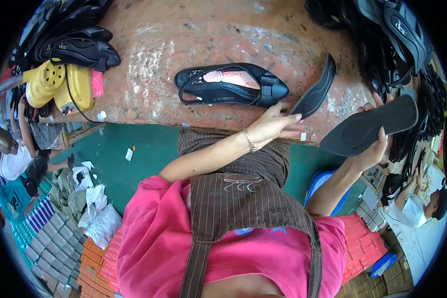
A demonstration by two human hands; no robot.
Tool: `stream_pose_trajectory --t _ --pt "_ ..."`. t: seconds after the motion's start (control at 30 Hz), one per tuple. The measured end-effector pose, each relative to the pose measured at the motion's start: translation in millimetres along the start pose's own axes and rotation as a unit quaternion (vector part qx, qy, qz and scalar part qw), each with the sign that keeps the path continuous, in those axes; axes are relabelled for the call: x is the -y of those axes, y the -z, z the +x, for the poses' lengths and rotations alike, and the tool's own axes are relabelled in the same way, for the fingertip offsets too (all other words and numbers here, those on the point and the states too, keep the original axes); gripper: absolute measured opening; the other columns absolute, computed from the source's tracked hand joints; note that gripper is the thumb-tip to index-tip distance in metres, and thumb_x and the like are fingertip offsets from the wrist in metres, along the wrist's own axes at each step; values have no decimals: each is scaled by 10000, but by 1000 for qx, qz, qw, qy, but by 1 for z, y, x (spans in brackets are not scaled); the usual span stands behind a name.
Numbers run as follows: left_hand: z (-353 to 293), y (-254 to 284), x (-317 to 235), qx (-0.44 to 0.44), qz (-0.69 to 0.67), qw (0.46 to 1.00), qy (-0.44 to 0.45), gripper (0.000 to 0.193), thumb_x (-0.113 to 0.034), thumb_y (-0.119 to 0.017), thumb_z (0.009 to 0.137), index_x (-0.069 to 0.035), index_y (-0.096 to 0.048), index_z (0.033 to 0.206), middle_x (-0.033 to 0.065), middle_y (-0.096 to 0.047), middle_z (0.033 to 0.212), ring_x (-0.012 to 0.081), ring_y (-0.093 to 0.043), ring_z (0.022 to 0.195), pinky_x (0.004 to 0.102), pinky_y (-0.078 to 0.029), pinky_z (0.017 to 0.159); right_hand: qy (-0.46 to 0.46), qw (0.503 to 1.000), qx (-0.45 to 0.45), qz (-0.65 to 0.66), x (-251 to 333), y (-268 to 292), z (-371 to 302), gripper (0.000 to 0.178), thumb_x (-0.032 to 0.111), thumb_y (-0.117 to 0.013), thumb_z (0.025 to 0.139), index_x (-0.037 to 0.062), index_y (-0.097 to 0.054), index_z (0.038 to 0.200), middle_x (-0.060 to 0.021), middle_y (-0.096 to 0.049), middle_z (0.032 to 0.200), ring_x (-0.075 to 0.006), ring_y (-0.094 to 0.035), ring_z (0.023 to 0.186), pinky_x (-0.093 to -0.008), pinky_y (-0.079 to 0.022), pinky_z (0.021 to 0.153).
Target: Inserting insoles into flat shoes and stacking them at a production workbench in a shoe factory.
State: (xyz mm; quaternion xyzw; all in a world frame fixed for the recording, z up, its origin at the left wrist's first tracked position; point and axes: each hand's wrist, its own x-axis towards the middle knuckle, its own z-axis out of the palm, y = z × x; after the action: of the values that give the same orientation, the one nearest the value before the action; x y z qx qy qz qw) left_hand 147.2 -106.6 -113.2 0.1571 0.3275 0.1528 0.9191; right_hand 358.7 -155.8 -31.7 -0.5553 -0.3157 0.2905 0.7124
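My left hand (275, 123) pinches a thin, curved black insole (319, 92) by one end, its other end pointing up above the table. Between the fingers and thumb of my right hand (371, 153) lies a broader black insole (365, 125), held flat side up at the table's right front edge. Whether it is a single piece or a stack, I cannot tell. Just left of my left hand, a black pointed shoe (275, 92) with a bow rests on the worn table (149, 30). Its back strap is at the left, and its pale pink lining shows.
A pile of black shoes (79, 49) and a yellow device (74, 89) with a cord occupy the left side. More black shoes (382, 64) and grey straps (405, 30) crowd the right. Other people (417, 203) sit nearby. White bags (102, 218) lie on the green floor.
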Motion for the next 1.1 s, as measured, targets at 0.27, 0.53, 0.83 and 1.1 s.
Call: stream_pose_trajectory --t 0.27,0.53,0.83,1.1 --pt "-113 78 -27 -97 221 970 29 256 -126 -589 981 17 -619 1192 183 -694 996 235 -719 767 347 -632 673 220 734 396 -507 -23 -114 -42 646 254 -673 818 26 -510 1400 -131 -576 1246 -296 -526 1036 -420 -404 903" --pt "-114 137 -78 -400 317 777 -368 353 -32 -629 946 -6 -588 1295 38 -607 834 90 -628 613 232 -553 522 237 805 377 -392 -96 -178 -62 292 70 -747 716 65 -758 1008 -121 -653 1126 -300 -588 1061 -430 -441 932" --pt "-94 144 -85 -353 327 804 -349 368 37 -708 851 19 -643 1212 41 -609 828 83 -654 621 226 -535 512 189 847 348 -354 -111 -205 -61 313 17 -750 698 39 -756 1010 -156 -675 1079 -331 -636 1017 -432 -493 915" --pt "-80 151 -83 -397 332 773 -367 301 -15 -778 804 33 -679 1084 27 -598 774 38 -532 544 213 -424 481 185 819 381 -387 -116 -209 -58 301 4 -731 700 34 -753 999 -161 -683 1020 -324 -640 982 -428 -501 899"
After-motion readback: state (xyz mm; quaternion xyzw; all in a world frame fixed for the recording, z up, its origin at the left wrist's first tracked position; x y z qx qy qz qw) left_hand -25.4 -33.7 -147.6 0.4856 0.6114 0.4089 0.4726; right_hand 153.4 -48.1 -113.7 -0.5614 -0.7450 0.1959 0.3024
